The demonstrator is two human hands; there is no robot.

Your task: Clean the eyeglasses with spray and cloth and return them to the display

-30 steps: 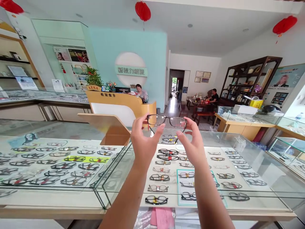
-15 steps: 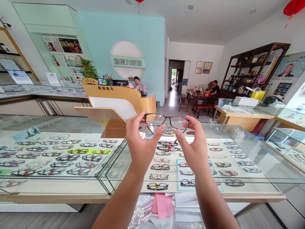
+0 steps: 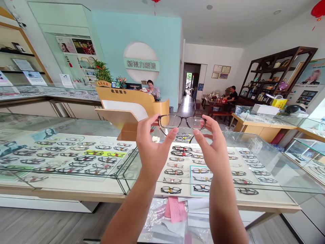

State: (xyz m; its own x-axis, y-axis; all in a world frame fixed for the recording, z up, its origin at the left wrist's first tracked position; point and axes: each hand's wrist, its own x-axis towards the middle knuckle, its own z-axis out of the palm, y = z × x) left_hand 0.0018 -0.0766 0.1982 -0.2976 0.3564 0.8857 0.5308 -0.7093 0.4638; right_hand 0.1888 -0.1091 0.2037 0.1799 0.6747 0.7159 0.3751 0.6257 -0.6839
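A pair of dark-rimmed glasses (image 3: 182,122) is held up in front of me, above the glass display case (image 3: 256,186). My left hand (image 3: 154,145) grips its left end between thumb and fingers. The right end is in my right hand (image 3: 212,144), pinched the same way. The temples point away and down behind the lenses, partly hidden by my hands. Under the glass, rows of spectacles (image 3: 173,172) lie on a white base, some inside a teal-edged tray (image 3: 191,183).
Beyond the case are a yellow counter (image 3: 161,107) with a person (image 3: 153,89) behind it, and another person (image 3: 232,96) at a table. Plastic bags and pink paper (image 3: 177,210) lie below the case's front edge. A second case (image 3: 101,159) adjoins at left.
The view has shifted a little, so the room appears farther right. Both hands still hold the glasses, which appear slightly higher and to the right in the picture.
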